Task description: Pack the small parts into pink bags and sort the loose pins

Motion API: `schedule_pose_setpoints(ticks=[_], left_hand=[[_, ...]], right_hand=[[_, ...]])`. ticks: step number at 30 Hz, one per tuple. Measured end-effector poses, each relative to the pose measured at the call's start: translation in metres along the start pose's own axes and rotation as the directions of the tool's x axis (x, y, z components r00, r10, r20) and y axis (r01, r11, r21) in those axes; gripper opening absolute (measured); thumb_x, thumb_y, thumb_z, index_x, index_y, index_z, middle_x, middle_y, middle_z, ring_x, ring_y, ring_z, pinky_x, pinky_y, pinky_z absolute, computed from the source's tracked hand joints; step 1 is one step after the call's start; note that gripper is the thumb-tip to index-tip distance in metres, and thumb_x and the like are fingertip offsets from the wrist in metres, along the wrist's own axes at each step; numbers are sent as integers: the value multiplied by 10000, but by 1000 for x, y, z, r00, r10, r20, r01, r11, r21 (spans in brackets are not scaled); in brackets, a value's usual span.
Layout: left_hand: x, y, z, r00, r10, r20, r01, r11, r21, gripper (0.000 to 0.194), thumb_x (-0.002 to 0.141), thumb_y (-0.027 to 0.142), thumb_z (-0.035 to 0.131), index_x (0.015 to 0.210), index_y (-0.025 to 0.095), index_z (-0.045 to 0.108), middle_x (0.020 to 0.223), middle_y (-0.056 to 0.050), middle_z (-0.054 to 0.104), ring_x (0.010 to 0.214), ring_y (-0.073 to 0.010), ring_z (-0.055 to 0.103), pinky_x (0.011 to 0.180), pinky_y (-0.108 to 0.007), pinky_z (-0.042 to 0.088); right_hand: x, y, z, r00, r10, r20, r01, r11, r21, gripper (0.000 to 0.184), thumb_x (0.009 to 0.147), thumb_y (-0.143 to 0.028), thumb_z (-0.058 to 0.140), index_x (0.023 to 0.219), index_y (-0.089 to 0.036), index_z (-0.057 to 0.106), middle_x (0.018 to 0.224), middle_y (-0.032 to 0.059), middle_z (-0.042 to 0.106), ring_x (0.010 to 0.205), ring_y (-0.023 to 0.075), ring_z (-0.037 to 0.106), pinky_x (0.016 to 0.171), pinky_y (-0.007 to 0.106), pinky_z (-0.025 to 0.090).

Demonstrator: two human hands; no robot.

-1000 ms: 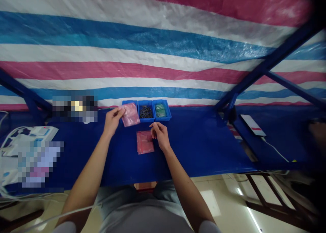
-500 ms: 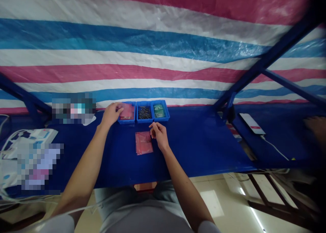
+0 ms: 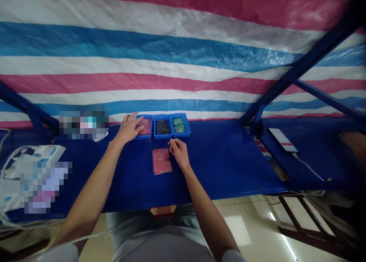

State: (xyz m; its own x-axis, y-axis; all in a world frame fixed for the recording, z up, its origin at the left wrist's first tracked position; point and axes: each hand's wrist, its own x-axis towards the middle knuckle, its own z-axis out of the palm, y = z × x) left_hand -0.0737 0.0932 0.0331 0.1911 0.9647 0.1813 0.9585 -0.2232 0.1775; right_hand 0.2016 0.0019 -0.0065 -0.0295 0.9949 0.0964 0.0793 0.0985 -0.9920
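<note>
My left hand (image 3: 128, 128) is open, fingers spread, at the left side of the left blue plastic bin (image 3: 143, 137). A pink plastic bag (image 3: 145, 126) lies in that bin, just past my fingertips. The middle bin (image 3: 162, 127) holds dark screws, and the right bin (image 3: 180, 125) holds small green packets. My right hand (image 3: 177, 152) rests on the blue tabletop with its fingers curled, nothing in them. Its fingertips are close to the top right corner of a flat stack of pink bags (image 3: 161, 161).
The blue tabletop (image 3: 217, 170) carries white papers and cables (image 3: 34, 155) at the left, partly pixelated. A phone (image 3: 283, 140) on a white cable lies on a blue surface at the right. A striped tarpaulin and blue metal struts stand behind. A hand (image 3: 353, 143) shows at the far right.
The pink bag held in my left hand now lies in the left bin. My left hand has let go and its fingers have spread. My right hand has barely moved.
</note>
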Motion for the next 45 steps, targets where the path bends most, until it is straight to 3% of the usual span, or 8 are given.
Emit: schedule_pose_setpoints(ticks=[5, 11, 16, 20, 24, 32, 36, 45], left_hand=[[-6, 11, 7, 957, -90, 275, 81, 996, 45, 674, 986, 609, 194, 1599, 329, 192, 1680, 21, 137, 1516, -415, 149, 1163, -640, 201], [-23, 31, 10, 994, -85, 72, 84, 996, 14, 646, 990, 575, 264, 1563, 284, 331, 1673, -35, 186, 1520, -427, 100, 1170, -648, 158], [-69, 68, 17, 899, -123, -419, 42, 979, -197, 425, 982, 404, 453, 1335, 215, 595, 1523, -148, 423, 1429, -342, 329, 1158, -529, 278], [-84, 81, 26, 968, 59, -245, -154, 908, -390, 304, 993, 365, 458, 1168, 238, 672, 1135, -94, 676, 1074, -248, 614, 1010, -414, 429], [-81, 81, 34, 992, 84, -90, -119, 844, -522, 309, 990, 407, 475, 1059, 219, 710, 947, -63, 713, 849, -205, 647, 867, -354, 466], [-85, 76, 32, 995, 25, -96, -87, 687, -722, 340, 973, 435, 498, 1005, 192, 734, 1006, -72, 730, 924, -212, 663, 866, -319, 476], [-87, 73, 33, 999, 23, -41, -47, 647, -761, 339, 885, 466, 631, 1017, 172, 733, 875, -41, 722, 778, -187, 625, 759, -297, 471], [-88, 71, 34, 1000, 25, -6, -20, 641, -767, 391, 886, 501, 606, 700, 158, 634, 626, 9, 591, 591, -127, 485, 593, -251, 358]], right_hand=[[1, 7, -5, 991, -134, 20, 127, 862, -490, 339, 888, -536, 624, 935, -211, 708, 757, 22, 649, 776, 198, 568, 759, 317, 393], [1, 12, -4, 975, -119, 189, 217, 704, -676, 421, 756, -526, 800, 1061, -249, 716, 915, 42, 676, 933, 239, 544, 795, 340, 316], [2, 14, -6, 968, -113, 224, 232, 740, -632, 231, 799, -304, 805, 1006, -258, 714, 857, 10, 697, 910, 221, 573, 772, 329, 285], [2, 12, -5, 967, -108, 231, 234, 737, -634, 87, 837, -210, 744, 912, -244, 716, 831, 11, 696, 900, 220, 567, 780, 335, 283], [1, 10, -3, 970, -116, 212, 226, 746, -626, 90, 845, -134, 680, 808, -216, 688, 807, 19, 659, 866, 207, 550, 808, 349, 322], [-3, -2, -1, 980, -178, 87, 189, 971, -143, 71, 894, -236, 566, 860, -215, 625, 878, 35, 610, 738, 169, 584, 708, 297, 474], [-6, -6, 3, 991, -107, 75, 106, 994, 15, 120, 902, -336, 574, 870, -225, 606, 683, -14, 572, 606, 155, 538, 616, 279, 449], [-2, 0, 6, 997, -48, 68, 41, 994, 102, 387, 787, -410, 723, 1102, -227, 592, 859, 8, 631, 697, 151, 596, 637, 263, 486]])
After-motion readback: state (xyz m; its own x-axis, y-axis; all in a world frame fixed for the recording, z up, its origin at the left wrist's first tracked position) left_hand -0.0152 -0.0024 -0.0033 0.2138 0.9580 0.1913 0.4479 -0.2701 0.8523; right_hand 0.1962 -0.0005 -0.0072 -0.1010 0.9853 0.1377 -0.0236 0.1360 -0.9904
